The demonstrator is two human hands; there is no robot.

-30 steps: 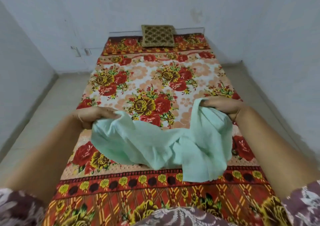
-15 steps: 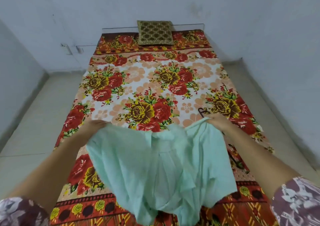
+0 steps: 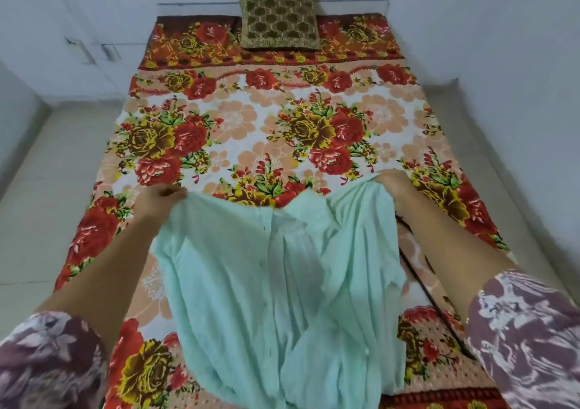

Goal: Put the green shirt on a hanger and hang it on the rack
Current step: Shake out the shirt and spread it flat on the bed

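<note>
- Pinching one top corner of the pale green thin-cloth shirt (image 3: 276, 283) in the grip of the left hand (image 3: 160, 197), fingers curled into the fabric.
- Pinching the other top corner the same way in the right hand (image 3: 392, 186), cloth gathered under the knuckles.
- Lifted and shaken out compared with a second ago: then bunched in a low heap on the near end of the bed (image 3: 251, 120) with its red and yellow floral cover, now hanging as a long drape between the two hands, front placket showing down the middle.
- Both hands carried further out over the bed than before, and set closer together.
- Half a second ago, a dark hook beside the right hand; now nothing there plainly readable as a hanger, so cannot tell where it lies.
- Probably means shirt sorted and oriented, ready for the hanger; threading and racking not yet done.
- No rack in view.
- Olive and gold patterned square cushion (image 3: 277, 16) unmoved at the head of the bed.
</note>
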